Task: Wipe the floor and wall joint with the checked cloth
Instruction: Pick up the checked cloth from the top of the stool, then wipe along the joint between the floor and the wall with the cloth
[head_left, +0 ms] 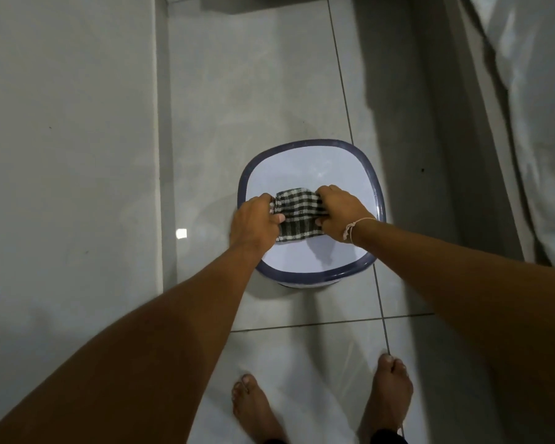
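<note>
Right now both of my hands are closed on the checked cloth (297, 216), which hangs bunched between them over the open mouth of a white basin with a dark blue rim (311, 143). My left hand (256, 221) grips the cloth's left end, fingers curled tight around the fabric with the thumb tucked under toward the middle; my right hand (340, 213) clamps the right end the same way, knuckles up, fingertips folded beneath. The cloth is a dark and white check, gathered into a short thick band with a loose flap drooping below my hands, held above the basin's pale inside rather than lying on its bottom, as far as I can tell. A thin pale string bracelet (353, 228) loops my right wrist. The basin stands on glossy light grey floor tiles (263, 91), straddling a dark grout line that runs away from me. To my left the floor meets the plain wall (68, 123) along a straight joint (161, 155), just beside the basin but not touching it. A white draped sheet (532, 123) hangs at the far right. My bare feet (253, 408) stand on the tiles near the bottom edge. I can read no brand, label or writing on anything.
</note>
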